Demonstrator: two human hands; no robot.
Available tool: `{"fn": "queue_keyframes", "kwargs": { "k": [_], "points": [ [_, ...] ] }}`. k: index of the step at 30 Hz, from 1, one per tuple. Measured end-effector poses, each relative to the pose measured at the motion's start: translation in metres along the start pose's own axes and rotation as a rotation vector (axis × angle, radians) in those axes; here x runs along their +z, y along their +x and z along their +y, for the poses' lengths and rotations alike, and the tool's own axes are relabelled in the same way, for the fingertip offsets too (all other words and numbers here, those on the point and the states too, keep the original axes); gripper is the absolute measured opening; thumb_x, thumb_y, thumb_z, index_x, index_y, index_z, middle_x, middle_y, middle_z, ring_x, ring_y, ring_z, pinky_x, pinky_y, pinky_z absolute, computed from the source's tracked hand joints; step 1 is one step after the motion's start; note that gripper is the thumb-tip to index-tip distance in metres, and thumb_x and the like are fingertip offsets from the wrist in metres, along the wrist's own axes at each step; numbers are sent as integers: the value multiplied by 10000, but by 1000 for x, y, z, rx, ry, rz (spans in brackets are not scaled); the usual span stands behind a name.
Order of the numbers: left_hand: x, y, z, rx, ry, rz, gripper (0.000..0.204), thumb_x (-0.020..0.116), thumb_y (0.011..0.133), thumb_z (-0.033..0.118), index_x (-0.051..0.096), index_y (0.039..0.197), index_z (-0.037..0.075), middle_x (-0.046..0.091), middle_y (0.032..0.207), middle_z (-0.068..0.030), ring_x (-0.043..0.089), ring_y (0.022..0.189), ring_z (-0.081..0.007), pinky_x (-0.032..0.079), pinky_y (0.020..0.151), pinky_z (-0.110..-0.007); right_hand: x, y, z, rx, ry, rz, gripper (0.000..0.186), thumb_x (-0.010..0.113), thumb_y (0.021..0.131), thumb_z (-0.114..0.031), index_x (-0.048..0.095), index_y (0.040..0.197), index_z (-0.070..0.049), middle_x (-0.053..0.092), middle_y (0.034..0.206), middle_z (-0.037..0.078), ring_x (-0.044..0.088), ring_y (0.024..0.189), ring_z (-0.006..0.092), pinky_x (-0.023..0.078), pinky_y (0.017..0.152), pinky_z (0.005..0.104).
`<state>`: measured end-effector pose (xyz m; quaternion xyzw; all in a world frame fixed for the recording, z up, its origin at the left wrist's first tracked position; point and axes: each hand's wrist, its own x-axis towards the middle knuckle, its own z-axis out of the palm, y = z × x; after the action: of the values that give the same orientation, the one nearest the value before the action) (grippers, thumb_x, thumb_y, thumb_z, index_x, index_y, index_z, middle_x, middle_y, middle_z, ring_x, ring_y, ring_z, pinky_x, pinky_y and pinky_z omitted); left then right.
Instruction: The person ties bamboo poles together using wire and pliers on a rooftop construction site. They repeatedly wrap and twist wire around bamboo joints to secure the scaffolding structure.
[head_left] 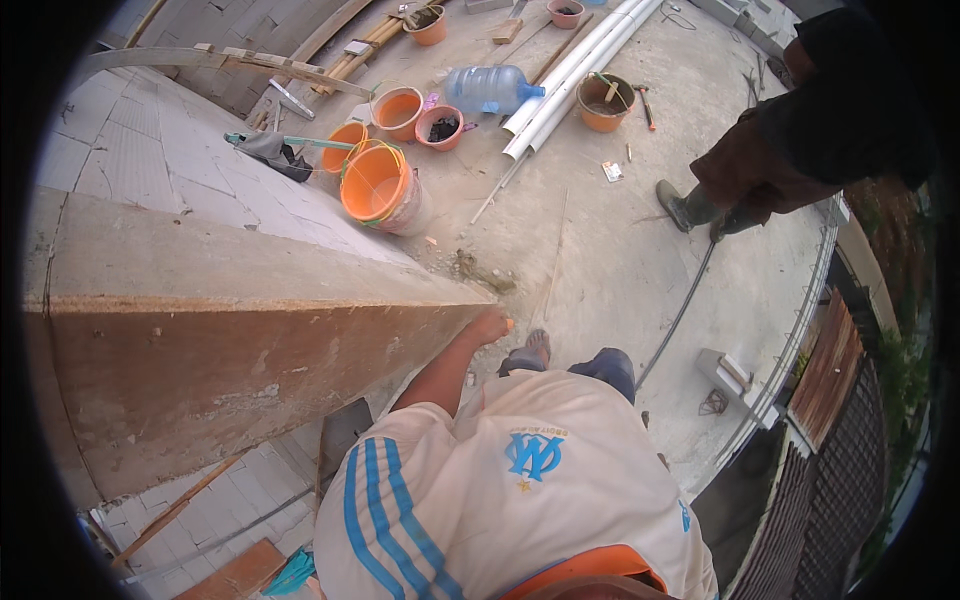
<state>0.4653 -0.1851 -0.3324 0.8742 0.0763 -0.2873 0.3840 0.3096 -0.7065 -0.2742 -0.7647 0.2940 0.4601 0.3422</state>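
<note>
My left hand [488,327] is down beside the lower end of a large brown board-faced column [250,370]. Its fingers are curled closed, and a small orange object [510,324] shows at their tips; its kind is too small to make out. Whether the hand touches the column, I cannot tell. My right hand does not show; my white shirt with blue stripes covers that side. My bare foot [539,343] stands on the concrete floor [610,270] just past the left hand.
Orange buckets [376,183], a pink bowl [439,128] and a clear blue water jug [490,90] stand ahead. White pipes [580,75] lie beyond, near a hammer [647,108]. At right, a person in boots [690,205] stands by a long rod [680,312] and the slab edge.
</note>
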Motion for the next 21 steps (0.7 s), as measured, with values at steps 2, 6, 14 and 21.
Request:
{"fn": "queue_keyframes", "kwargs": {
  "k": [2, 6, 14, 21],
  "points": [
    [-32, 39, 64, 49, -81, -6, 321, 557, 767, 289, 643, 752, -20, 627, 787, -203, 619, 759, -289, 474, 703, -388, -23, 20, -44, -96, 16, 28, 245, 596, 768, -191, 498, 827, 26, 464, 581, 51, 458, 419, 156, 377, 358, 338],
    [-47, 101, 134, 6, -365, -178, 459, 529, 844, 434, 626, 939, -4, 632, 932, -120, 593, 883, -222, 462, 756, -353, -75, 58, -202, -161, 144, 159, 267, 599, 762, -203, 495, 832, 33, 475, 590, 59, 465, 413, 158, 390, 351, 343],
    [-109, 156, 270, -126, -1038, -131, 548, 512, 885, 485, 486, 1206, 42, 601, 1032, -106, 569, 973, -211, 456, 820, -346, -113, 69, -515, -822, -435, 13, 465, 621, 817, -333, 512, 1019, 72, 614, 831, 257, 625, 802, 365, 480, 721, 431],
    [-191, 203, 232, -134, -1353, 624, 231, 563, 885, 240, 521, 953, 23, 604, 794, -102, 624, 721, -198, 518, 660, -313, -102, 91, -655, -1193, -760, -376, 613, 632, 808, -392, 497, 1220, 42, 633, 941, 227, 615, 912, 357, 478, 808, 404]
  ]
}}
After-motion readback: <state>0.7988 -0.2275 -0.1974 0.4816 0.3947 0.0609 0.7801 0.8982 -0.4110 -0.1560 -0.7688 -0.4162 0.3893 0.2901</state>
